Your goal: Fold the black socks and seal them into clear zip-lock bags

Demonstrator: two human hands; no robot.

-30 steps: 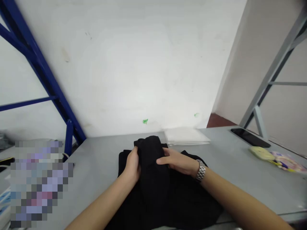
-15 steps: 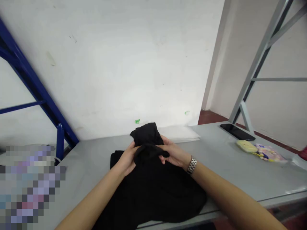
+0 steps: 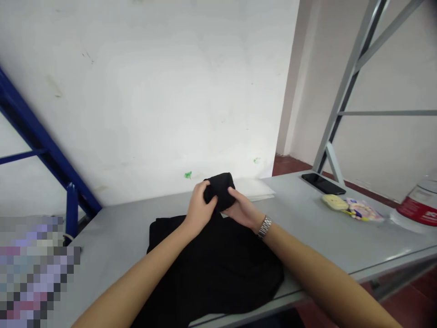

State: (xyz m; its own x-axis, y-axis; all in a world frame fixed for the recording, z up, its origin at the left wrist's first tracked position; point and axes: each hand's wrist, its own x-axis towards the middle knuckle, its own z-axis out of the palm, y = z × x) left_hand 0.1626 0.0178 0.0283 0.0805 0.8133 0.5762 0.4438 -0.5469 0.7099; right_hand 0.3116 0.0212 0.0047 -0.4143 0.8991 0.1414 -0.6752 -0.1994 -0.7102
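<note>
A compact black cloth bundle [image 3: 220,189] is held up between both hands, above the far part of a black garment [image 3: 218,269]. My left hand [image 3: 200,202] wraps round the bundle's left side, thumb in front and fingers over the top. On the other side my right hand [image 3: 242,209] grips it with the thumb on its face, and the remaining fingers are partly hidden behind. The garment lies spread on the grey table [image 3: 297,214] and hangs over its front edge. What kind of garment it is I cannot tell.
Behind the hands lie flat white sheets [image 3: 256,187] against a white panel [image 3: 164,91]. To the right are a black phone [image 3: 322,183], a yellow case [image 3: 335,202] with a colourful strap, and a red-labelled bottle [image 3: 418,205]. A blue frame [image 3: 51,155] stands left.
The loose black cloth in my hands has become a smaller, tighter bundle. Both hands have closed round its sides, slightly higher. The view has turned right, bringing the bottle further into sight.
</note>
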